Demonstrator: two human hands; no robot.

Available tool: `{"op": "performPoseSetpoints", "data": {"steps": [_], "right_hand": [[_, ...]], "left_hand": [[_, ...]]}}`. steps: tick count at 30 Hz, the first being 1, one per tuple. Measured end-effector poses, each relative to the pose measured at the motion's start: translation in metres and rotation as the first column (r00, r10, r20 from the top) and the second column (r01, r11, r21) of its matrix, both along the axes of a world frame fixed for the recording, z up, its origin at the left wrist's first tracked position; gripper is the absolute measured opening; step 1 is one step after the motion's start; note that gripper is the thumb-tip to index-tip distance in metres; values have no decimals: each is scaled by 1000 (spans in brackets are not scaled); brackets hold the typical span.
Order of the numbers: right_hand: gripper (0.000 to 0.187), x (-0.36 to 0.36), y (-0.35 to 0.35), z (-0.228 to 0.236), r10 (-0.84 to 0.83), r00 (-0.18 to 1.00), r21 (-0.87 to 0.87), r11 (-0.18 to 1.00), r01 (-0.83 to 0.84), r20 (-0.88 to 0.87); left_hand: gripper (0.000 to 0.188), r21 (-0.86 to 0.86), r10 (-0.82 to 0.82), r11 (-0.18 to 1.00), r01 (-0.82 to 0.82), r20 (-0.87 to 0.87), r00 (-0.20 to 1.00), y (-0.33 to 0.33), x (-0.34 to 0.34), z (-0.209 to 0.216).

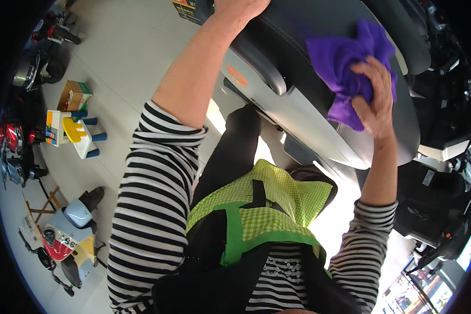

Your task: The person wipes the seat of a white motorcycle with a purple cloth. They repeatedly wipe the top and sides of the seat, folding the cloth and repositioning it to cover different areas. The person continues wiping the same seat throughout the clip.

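A crumpled purple cloth lies on the black seat of a scooter with silver-white side panels. My right hand presses on the cloth, its fingers and thumb curled into the folds. At the top edge of the view, my left hand is by the near side of the seat. Its fingers are cut off by the picture's edge, so what it touches does not show.
Other scooters stand along the left, and dark ones crowd the right side. On the tiled floor are a small stool with a yellow part and a cardboard box. A dark box is near my left hand.
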State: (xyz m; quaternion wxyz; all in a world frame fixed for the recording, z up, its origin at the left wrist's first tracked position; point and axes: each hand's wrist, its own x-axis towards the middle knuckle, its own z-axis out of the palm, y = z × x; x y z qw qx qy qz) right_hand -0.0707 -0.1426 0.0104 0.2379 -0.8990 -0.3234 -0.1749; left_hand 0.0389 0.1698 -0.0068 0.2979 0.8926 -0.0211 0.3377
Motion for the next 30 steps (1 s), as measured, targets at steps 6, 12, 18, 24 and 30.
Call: {"op": "performPoseSetpoints", "data": {"steps": [6, 12, 18, 24, 30], "right_hand": [[56, -51, -11, -28, -142, 983, -49, 988, 149, 114], [58, -21, 50, -24, -54, 952, -146, 984, 102, 300], [55, 41, 153, 6, 11, 962, -253, 966, 60, 272], [63, 52, 191, 17, -59, 981, -332, 936, 120, 187], [53, 32, 145, 8, 86, 950, -329, 944, 18, 299]], "left_hand": [[30, 224, 182, 950, -217, 166, 969, 27, -18, -10], [31, 181, 214, 960, -214, 22, 977, 26, -16, -9], [31, 76, 228, 968, -239, 127, 965, 30, -9, -14], [36, -60, 258, 966, -251, 253, 933, 37, 3, -26], [36, -12, 303, 950, -311, 257, 918, 35, 7, -27]]}}
